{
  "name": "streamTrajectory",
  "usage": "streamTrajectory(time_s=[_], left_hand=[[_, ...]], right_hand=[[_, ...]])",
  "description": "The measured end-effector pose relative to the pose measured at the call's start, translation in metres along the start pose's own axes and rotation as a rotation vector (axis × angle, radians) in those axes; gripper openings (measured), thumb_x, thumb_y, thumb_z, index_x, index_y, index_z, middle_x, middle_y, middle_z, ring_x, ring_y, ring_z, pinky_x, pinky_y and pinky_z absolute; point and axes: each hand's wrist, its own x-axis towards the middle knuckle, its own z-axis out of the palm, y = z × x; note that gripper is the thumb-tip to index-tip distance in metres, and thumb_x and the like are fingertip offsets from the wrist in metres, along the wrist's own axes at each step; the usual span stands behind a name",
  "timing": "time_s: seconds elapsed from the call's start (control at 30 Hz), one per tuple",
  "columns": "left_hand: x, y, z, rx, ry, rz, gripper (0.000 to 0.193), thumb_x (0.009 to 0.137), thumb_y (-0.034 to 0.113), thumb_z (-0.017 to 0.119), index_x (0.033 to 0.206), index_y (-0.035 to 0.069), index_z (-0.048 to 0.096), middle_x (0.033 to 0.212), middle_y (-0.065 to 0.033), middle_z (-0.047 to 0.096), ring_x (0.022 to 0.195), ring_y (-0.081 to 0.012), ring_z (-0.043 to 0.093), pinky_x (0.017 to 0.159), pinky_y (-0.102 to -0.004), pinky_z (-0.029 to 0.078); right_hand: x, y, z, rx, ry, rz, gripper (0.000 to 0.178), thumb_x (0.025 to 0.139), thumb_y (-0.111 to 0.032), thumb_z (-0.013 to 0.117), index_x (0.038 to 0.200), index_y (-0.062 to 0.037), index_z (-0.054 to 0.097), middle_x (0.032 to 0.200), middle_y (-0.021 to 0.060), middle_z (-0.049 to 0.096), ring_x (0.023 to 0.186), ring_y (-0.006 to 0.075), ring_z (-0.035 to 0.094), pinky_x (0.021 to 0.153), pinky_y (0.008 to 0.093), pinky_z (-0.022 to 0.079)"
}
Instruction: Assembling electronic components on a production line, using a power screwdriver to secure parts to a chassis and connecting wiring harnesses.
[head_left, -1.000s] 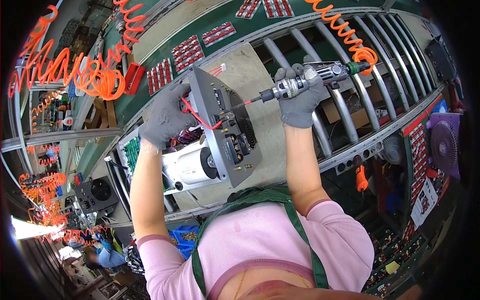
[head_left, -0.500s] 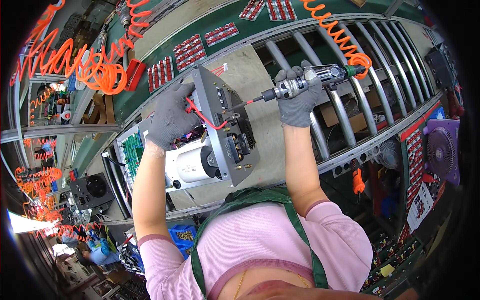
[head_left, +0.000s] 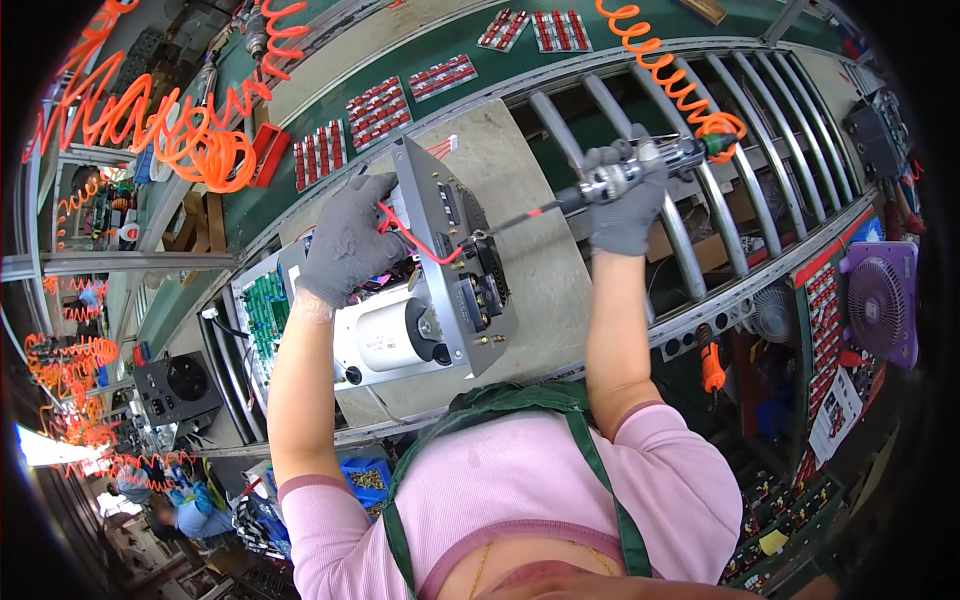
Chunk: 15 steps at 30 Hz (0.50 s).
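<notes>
A metal-framed electrical unit lies on a board (head_left: pixel 545 290), with a white cylinder (head_left: pixel 382 336) and a dark grey panel (head_left: pixel 432 225) standing at its right end. My left hand (head_left: pixel 350 240), in a grey glove, rests over the unit behind this panel. Its fingers are curled beside a red cable (head_left: pixel 425 250) that loops over the panel's edge; what they grip is hidden. My right hand (head_left: pixel 630 200), also gloved, is wrapped round an air screwdriver (head_left: pixel 610 182). The tool's long bit points left, its tip close to the panel's outer face near the cable's end.
A roller conveyor (head_left: pixel 690 240) runs on to the right. Orange coiled air hoses hang at the top right and left (head_left: pixel 215 150). Red-and-silver parts (head_left: pixel 380 108) lie on the green surface beyond. A blue bin of small fittings (head_left: pixel 366 478) stands near my left arm; a purple fan (head_left: pixel 882 300) is at right.
My right hand and the screwdriver have moved to the right, and the bit's tip has drawn back from over the panel. My left hand and the unit have hardly shifted.
</notes>
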Motion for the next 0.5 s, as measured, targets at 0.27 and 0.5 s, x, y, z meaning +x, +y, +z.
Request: streamTrajectory(time_s=[0.27,0.5], left_hand=[[-0.003,-0.005,0.005,-0.046,0.02,0.027,0.056,0.061,0.015,0.073,0.113,0.001,0.058,0.101,-0.0192,0.059,0.095,-0.0385,0.057,0.082,-0.0418,0.045],[-0.001,-0.006,0.007,-0.076,0.025,0.062,0.052,0.063,0.016,0.073,0.111,0.002,0.058,0.099,-0.0184,0.059,0.093,-0.0366,0.057,0.082,-0.0393,0.045]], right_hand=[[-0.027,0.024,-0.117,-1.333,0.048,0.312,0.037,0.074,-0.017,0.064,0.106,-0.0065,0.047,0.071,0.0074,0.057,0.054,0.0118,0.056,0.041,0.0262,0.043],[-0.057,0.104,-0.19,-2.05,-0.218,0.282,0.051,0.077,-0.023,0.06,0.121,-0.0055,0.043,0.101,0.0256,0.062,0.093,0.0427,0.06,0.082,0.0468,0.048]])
